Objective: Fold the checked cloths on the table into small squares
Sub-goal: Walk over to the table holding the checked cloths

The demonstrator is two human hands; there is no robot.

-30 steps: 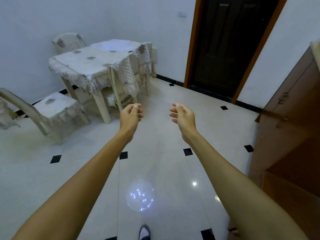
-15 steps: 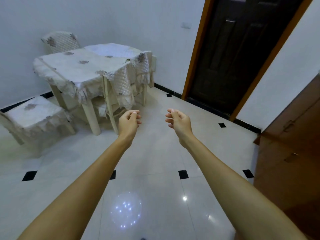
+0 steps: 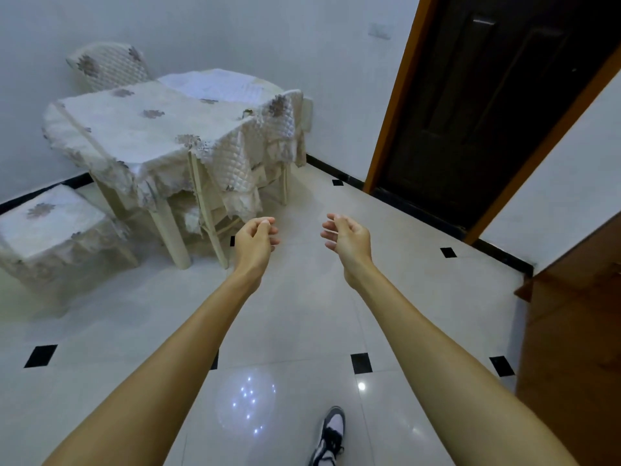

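Nearest, a black-and-white shoe (image 3: 331, 432) is planted on the glossy tiled floor (image 3: 302, 314), which mirrors a cluster of ceiling lights. Both bare forearms reach forward, and the left hand (image 3: 255, 242) and right hand (image 3: 347, 238) hang above the floor with fingers loosely curled, gripping nothing. Held out like that, the hands look readied for work on the way to the job, not yet at it. Beyond them stands the table (image 3: 173, 237) under a quilted, flower-patterned cover (image 3: 134, 129), with a covered chair (image 3: 50, 223) beside it. A paler cloth (image 3: 215, 85) lies at the table's far end, possibly the checked cloths, though it is too blurred to tell. Pale walls, a dark door (image 3: 487, 95) and a wooden cabinet (image 3: 571, 331) close the room.
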